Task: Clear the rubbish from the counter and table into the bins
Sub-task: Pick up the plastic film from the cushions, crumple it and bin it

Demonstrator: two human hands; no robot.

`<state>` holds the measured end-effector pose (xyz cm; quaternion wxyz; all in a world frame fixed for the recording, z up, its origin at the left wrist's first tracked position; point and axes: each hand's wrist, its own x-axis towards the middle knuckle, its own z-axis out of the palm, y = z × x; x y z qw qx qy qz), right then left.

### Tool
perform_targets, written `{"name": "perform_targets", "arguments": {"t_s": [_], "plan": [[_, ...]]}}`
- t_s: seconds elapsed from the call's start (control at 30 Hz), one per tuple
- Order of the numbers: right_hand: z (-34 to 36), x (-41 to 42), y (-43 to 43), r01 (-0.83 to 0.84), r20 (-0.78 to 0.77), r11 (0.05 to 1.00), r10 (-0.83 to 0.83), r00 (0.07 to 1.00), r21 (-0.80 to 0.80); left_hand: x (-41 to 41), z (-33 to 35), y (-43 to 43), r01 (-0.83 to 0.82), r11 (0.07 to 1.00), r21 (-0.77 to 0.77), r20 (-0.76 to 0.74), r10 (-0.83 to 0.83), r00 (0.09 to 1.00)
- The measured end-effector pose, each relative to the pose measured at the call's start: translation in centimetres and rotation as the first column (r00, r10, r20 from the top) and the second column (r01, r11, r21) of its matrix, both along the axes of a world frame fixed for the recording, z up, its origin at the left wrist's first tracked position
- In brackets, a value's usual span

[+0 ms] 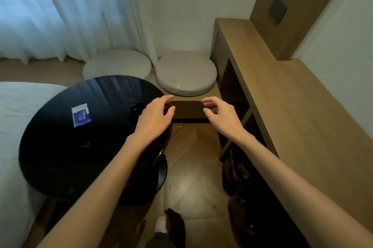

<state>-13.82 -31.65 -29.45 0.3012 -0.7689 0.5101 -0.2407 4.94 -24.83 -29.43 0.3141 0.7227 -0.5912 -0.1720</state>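
Observation:
A blue and white sachet [81, 115] lies flat on the round black glass table [60, 157], left of my hands. My left hand [155, 118] hovers over the table's right edge, fingers loosely spread and holding nothing. My right hand [220, 116] is held out level with it over the floor, thumb and fingers apart and nothing in it. Between the two hands shows the dark brown front face of the raised wooden platform [188, 110]. A small dark round object [137, 109] sits on the table, half hidden by my left hand. Under the counter at lower right stands a dark bin [250, 209] with a black liner.
The long wooden counter [292, 106] runs along the right wall. Two round pale cushions [185, 72] [117, 64] lie on the platform by the curtain. A white bed [12, 126] borders the table on the left. My slippered foot [161, 225] stands on the parquet floor.

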Motion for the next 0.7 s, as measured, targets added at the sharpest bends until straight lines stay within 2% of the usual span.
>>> {"name": "perform_targets", "arguments": {"t_s": [0.27,0.7], "plan": [[1.9,9.0,-3.4,-0.214,0.039,0.976,0.215,0.976,-0.027,8.8,0.6,-0.9,-0.119,0.993,0.009,-0.017,0.119,0.993],[1.3,18.3,-16.6,-0.311,0.032,0.950,0.311,0.950,0.003,16.5,0.3,-12.0,-0.238,0.971,-0.007,-0.060,0.238,0.969]]}}
